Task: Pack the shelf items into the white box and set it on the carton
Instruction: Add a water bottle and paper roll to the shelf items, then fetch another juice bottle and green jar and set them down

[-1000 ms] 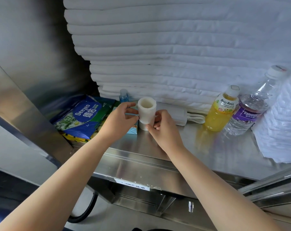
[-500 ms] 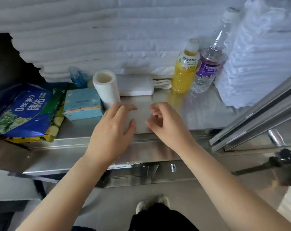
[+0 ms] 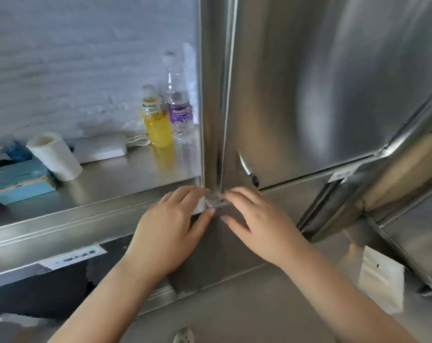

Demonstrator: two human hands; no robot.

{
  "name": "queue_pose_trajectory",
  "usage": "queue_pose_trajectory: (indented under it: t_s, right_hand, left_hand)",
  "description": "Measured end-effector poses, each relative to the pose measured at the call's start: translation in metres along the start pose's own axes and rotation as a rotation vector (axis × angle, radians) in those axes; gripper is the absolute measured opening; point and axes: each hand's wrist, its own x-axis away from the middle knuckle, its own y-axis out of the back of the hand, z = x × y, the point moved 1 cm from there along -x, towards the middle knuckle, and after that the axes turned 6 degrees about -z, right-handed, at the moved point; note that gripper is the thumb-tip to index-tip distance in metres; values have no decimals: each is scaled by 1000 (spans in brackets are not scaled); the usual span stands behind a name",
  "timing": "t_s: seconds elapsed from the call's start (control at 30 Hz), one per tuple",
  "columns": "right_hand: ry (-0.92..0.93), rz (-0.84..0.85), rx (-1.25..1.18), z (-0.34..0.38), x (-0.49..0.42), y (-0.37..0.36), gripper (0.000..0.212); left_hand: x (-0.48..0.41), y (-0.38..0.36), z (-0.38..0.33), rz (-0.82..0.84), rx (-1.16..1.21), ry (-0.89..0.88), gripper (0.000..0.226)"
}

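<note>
The head view, the only one, looks down on a steel shelf [image 3: 126, 177] with a tall steel door [image 3: 309, 95] closing off its right side. The left hand [image 3: 170, 226] and right hand [image 3: 262, 226] hang side by side in front of the shelf's front lip, near the door's lower corner. Both have loose, slightly spread fingers and hold nothing. Whether any fingertip touches the metal there I cannot tell.

The shelf items are not yet packed. A paper roll [image 3: 55, 157] stands tilted at the left, just beside a blue tissue box [image 3: 22, 181] that lies flat. Behind them a flat white case [image 3: 101, 151] with a looped cord rests against the padded white backing [image 3: 74, 58]. A juice bottle [image 3: 158, 122] and a water bottle [image 3: 180, 112] stand upright together at the back right, hard by the door's edge, probably tucked there so they do not tip.

Low on the right sits a white block [image 3: 380, 280]. It may be the white box, but it is too blurred to tell. No carton shows. With both hands free and the gaze turned right, the person seems to be looking for the box before gathering anything.
</note>
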Motion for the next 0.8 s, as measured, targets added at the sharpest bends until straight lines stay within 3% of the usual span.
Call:
queue_pose_trajectory:
  t_s: [0.3, 0.63, 0.8]
  right_hand:
    - [-237, -196, 321, -148, 171, 227, 43]
    - [-712, -386, 629, -272, 366, 450, 64]
    - [-957, -429, 737, -346, 461, 533, 68]
  left_hand:
    - [-68, -50, -289, -79, 114, -457, 50]
    - [-140, -133, -641, -2, 155, -983, 65]
    - [-153, -190, -804, 173, 347, -1131, 65]
